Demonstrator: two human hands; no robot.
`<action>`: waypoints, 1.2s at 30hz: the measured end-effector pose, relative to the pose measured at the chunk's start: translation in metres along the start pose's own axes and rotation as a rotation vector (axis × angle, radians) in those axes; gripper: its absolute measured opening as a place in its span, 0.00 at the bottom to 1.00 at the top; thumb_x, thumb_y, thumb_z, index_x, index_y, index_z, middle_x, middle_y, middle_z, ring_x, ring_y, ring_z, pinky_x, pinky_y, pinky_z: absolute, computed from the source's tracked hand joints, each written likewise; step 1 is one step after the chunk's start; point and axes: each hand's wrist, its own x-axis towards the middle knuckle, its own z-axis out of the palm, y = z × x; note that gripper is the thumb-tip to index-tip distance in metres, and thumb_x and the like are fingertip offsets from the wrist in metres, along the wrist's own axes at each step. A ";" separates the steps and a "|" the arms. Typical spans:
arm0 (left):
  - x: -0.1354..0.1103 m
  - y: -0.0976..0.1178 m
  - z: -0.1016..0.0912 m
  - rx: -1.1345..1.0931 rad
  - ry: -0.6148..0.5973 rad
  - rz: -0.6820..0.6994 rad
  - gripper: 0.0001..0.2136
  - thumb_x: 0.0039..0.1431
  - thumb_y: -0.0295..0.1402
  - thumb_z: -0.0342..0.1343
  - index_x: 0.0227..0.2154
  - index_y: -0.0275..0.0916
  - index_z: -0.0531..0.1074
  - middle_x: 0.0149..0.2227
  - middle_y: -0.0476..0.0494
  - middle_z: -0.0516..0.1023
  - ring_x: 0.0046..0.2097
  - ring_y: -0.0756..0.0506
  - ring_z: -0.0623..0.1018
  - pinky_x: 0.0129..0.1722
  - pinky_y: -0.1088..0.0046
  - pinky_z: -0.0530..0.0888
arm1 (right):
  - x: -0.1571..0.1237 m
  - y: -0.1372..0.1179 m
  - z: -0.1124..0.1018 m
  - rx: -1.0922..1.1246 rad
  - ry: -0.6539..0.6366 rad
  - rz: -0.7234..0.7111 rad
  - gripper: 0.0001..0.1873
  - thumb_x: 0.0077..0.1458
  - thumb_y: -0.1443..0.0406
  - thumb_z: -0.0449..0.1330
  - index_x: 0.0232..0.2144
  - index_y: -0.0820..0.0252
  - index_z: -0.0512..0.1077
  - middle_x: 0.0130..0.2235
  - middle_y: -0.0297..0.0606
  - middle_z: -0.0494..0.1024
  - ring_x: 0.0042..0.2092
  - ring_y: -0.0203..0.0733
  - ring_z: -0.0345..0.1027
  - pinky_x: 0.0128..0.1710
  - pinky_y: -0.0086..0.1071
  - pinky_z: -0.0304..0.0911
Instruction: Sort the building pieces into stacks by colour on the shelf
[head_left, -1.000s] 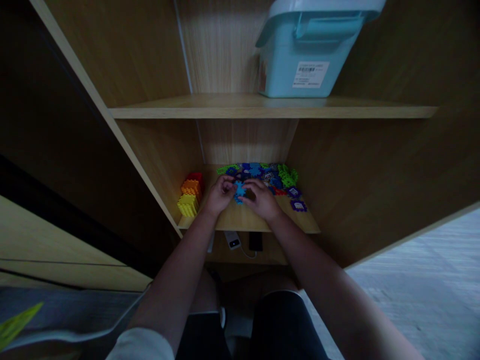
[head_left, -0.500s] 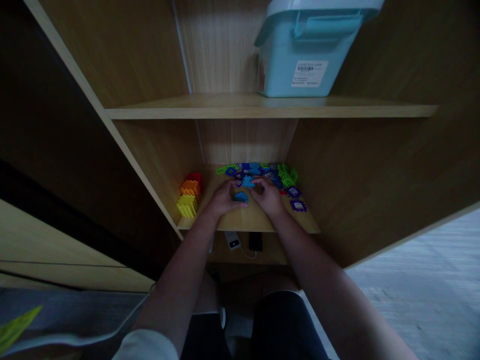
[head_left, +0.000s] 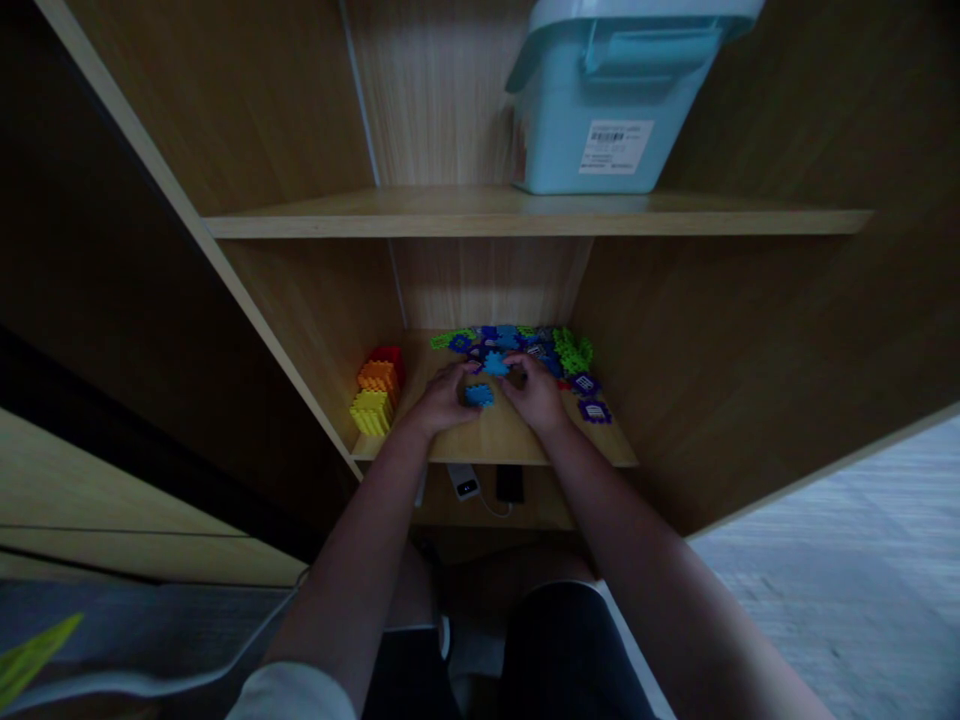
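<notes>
Both my hands rest on the lower wooden shelf (head_left: 487,440) of a cabinet. My left hand (head_left: 442,398) curls its fingers round a light blue toothed plastic piece (head_left: 478,395) lying on the shelf. My right hand (head_left: 536,390) pinches another light blue piece (head_left: 495,364) just behind it. A heap of green, blue and purple interlocking pieces (head_left: 540,348) lies right behind the hands. Two purple pieces (head_left: 592,410) lie to the right of my right hand.
Neat stacks of red, orange and yellow pieces (head_left: 375,392) stand at the shelf's left edge. A pale blue lidded storage box (head_left: 607,95) sits on the upper shelf (head_left: 525,215). Below the shelf lie a white device and a dark one (head_left: 487,483).
One blue piece came down onto the shelf under my left hand. My right hand reached back and took a second blue piece from the heap.
</notes>
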 end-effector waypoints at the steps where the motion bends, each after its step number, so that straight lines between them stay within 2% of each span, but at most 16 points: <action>1: 0.000 0.000 -0.001 0.001 -0.013 0.005 0.39 0.43 0.28 0.73 0.62 0.43 0.72 0.66 0.34 0.75 0.69 0.28 0.72 0.72 0.43 0.67 | 0.000 0.000 0.000 -0.002 -0.002 -0.002 0.12 0.60 0.63 0.66 0.47 0.51 0.75 0.54 0.44 0.83 0.57 0.51 0.77 0.62 0.48 0.71; 9: 0.001 0.000 -0.002 -0.034 -0.003 0.003 0.36 0.46 0.27 0.72 0.62 0.44 0.73 0.65 0.35 0.76 0.69 0.30 0.73 0.72 0.45 0.66 | 0.000 0.001 0.001 -0.016 -0.037 -0.010 0.14 0.60 0.64 0.65 0.49 0.51 0.74 0.54 0.43 0.83 0.55 0.52 0.77 0.60 0.48 0.72; 14: 0.002 0.007 -0.004 -0.091 0.129 -0.032 0.16 0.63 0.35 0.66 0.54 0.45 0.78 0.59 0.38 0.80 0.64 0.36 0.77 0.70 0.50 0.70 | -0.002 -0.011 0.000 0.025 -0.059 -0.063 0.13 0.61 0.62 0.67 0.48 0.49 0.74 0.56 0.42 0.82 0.56 0.52 0.77 0.60 0.48 0.72; 17: 0.002 0.012 -0.006 -0.119 0.150 0.018 0.09 0.69 0.40 0.61 0.44 0.42 0.81 0.54 0.38 0.82 0.59 0.38 0.80 0.66 0.54 0.74 | -0.003 -0.023 -0.001 0.022 -0.092 -0.099 0.12 0.62 0.61 0.69 0.47 0.49 0.74 0.57 0.42 0.81 0.57 0.53 0.76 0.60 0.49 0.72; 20: 0.003 0.015 -0.007 -0.156 0.136 0.051 0.11 0.70 0.42 0.61 0.35 0.41 0.81 0.51 0.37 0.83 0.55 0.40 0.81 0.62 0.57 0.77 | -0.003 -0.032 -0.002 0.004 -0.122 -0.114 0.11 0.62 0.61 0.69 0.46 0.49 0.75 0.56 0.43 0.81 0.57 0.54 0.75 0.59 0.50 0.73; 23: 0.003 0.015 -0.006 -0.173 0.140 0.016 0.13 0.70 0.43 0.60 0.33 0.42 0.81 0.49 0.39 0.83 0.53 0.40 0.81 0.60 0.59 0.78 | -0.003 -0.034 -0.002 0.002 -0.125 -0.126 0.10 0.63 0.61 0.69 0.45 0.49 0.74 0.56 0.42 0.81 0.56 0.53 0.75 0.58 0.49 0.73; 26: 0.003 0.011 -0.006 -0.164 0.176 -0.048 0.14 0.73 0.43 0.56 0.37 0.41 0.81 0.46 0.40 0.84 0.52 0.40 0.82 0.59 0.60 0.78 | -0.004 -0.029 -0.001 0.010 -0.111 -0.123 0.12 0.62 0.61 0.69 0.46 0.50 0.74 0.55 0.42 0.82 0.51 0.51 0.77 0.55 0.47 0.74; 29: 0.004 0.001 -0.005 -0.148 0.282 -0.128 0.15 0.75 0.40 0.50 0.43 0.41 0.81 0.50 0.40 0.85 0.55 0.40 0.82 0.64 0.59 0.75 | -0.005 -0.021 0.002 0.020 -0.102 -0.070 0.16 0.60 0.60 0.70 0.48 0.50 0.74 0.51 0.42 0.83 0.47 0.50 0.77 0.52 0.46 0.74; 32: 0.005 -0.011 -0.002 -0.153 0.332 -0.204 0.16 0.76 0.37 0.46 0.46 0.42 0.81 0.52 0.41 0.85 0.58 0.41 0.82 0.67 0.59 0.72 | -0.006 -0.012 0.006 0.053 -0.128 -0.014 0.18 0.59 0.58 0.71 0.49 0.50 0.74 0.48 0.41 0.83 0.47 0.50 0.77 0.51 0.45 0.75; 36: 0.007 -0.017 0.001 -0.146 0.333 -0.220 0.16 0.74 0.34 0.45 0.46 0.41 0.80 0.50 0.42 0.86 0.56 0.42 0.82 0.65 0.62 0.73 | -0.008 -0.004 0.009 0.128 -0.208 0.005 0.20 0.57 0.57 0.73 0.49 0.50 0.74 0.49 0.40 0.83 0.50 0.50 0.78 0.54 0.46 0.74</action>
